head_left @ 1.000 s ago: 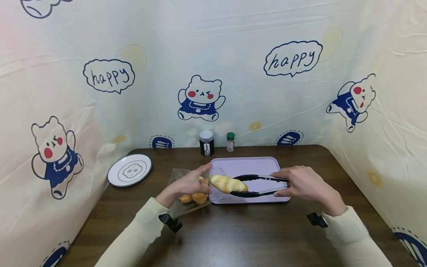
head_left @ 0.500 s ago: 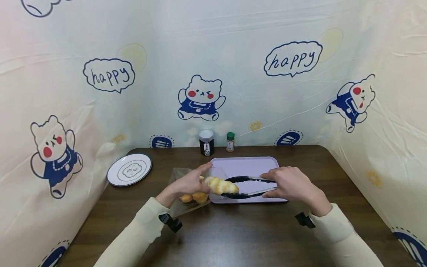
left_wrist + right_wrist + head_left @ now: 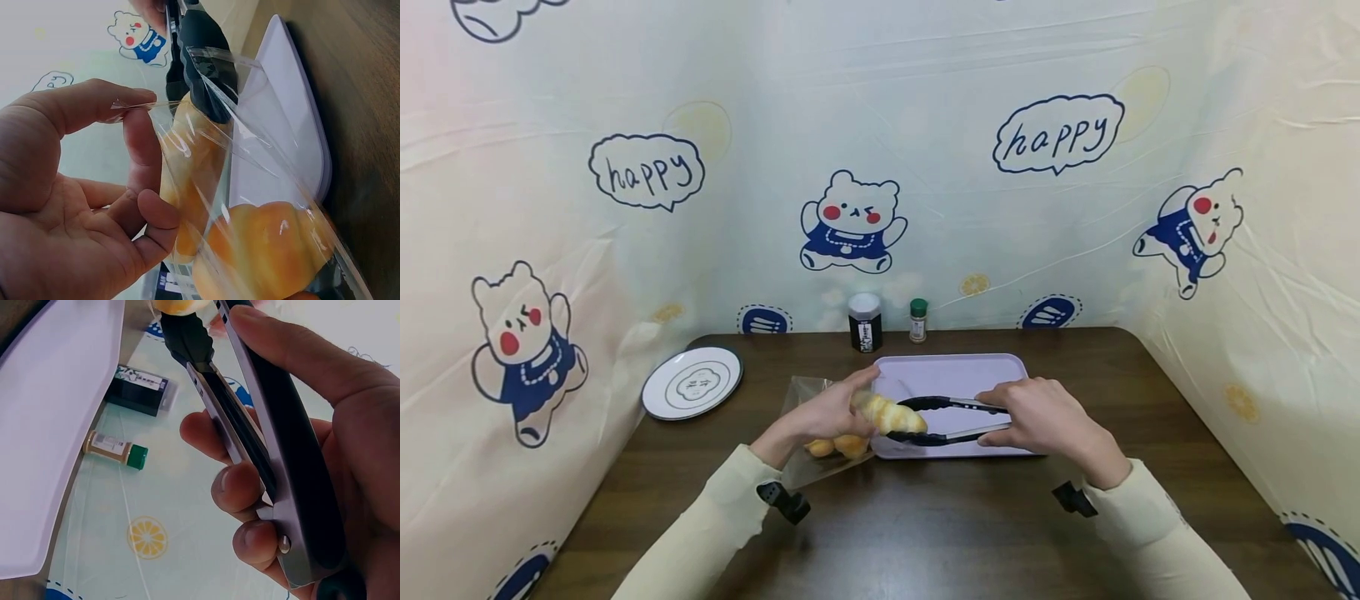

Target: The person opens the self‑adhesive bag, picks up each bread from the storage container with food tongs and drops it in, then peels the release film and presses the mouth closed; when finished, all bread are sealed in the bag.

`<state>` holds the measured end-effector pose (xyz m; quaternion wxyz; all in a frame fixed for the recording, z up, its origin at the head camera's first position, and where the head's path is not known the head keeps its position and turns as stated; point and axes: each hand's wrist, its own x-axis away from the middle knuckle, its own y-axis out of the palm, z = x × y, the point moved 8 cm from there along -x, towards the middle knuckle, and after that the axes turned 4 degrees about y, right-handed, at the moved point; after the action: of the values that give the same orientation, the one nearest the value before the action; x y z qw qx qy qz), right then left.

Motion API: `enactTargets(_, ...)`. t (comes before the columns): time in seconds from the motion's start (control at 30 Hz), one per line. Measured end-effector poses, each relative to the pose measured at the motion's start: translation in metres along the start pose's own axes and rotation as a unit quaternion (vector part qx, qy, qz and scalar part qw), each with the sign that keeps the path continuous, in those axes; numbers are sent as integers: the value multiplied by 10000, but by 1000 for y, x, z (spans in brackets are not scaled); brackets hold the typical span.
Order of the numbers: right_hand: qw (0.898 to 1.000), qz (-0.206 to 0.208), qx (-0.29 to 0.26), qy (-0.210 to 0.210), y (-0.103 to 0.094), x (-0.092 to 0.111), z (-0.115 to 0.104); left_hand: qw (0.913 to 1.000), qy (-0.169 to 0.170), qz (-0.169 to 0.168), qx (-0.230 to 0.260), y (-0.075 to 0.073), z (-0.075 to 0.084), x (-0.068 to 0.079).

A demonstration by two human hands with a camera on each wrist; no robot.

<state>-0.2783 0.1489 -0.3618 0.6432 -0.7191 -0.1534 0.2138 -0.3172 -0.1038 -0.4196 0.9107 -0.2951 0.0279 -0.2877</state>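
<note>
My left hand (image 3: 823, 414) pinches the rim of a clear plastic bag (image 3: 275, 169) and spreads its mouth. Several golden bread rolls (image 3: 269, 244) lie inside the bag. With my right hand (image 3: 1037, 414) I grip black-tipped metal tongs (image 3: 294, 469) around the handles. Between the tong tips is a long, pale-striped bread (image 3: 895, 414). Its left end is inside the bag's mouth, partly hidden behind my left fingers in the head view. In the left wrist view this bread (image 3: 197, 162) shows through the plastic, above the rolls.
A lilac tray (image 3: 970, 371) lies under the tongs, right of the bag. Behind it stand a dark jar with a pale lid (image 3: 865, 323) and a small green-capped shaker (image 3: 918, 321). A white plate (image 3: 692, 383) sits at the table's left edge.
My right hand has moved left with the tongs, carrying the striped bread from over the tray into the bag's mouth. My left hand has stayed nearly still on the bag.
</note>
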Motion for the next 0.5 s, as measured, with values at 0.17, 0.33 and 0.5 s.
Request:
enactTargets(0.17, 10000, -35, -32, 27, 0, -1, 0, 9999, 106, -40, 6, 0, 2, 1)
enactTargets(0.33, 9999, 64, -93, 120, -2, -1, 1, 9979, 230, -393, 454, 6, 4, 2)
enactTargets(0.5, 9996, 106, -121, 229, 0, -2, 1, 9980, 269, -506, 278, 7, 5, 3)
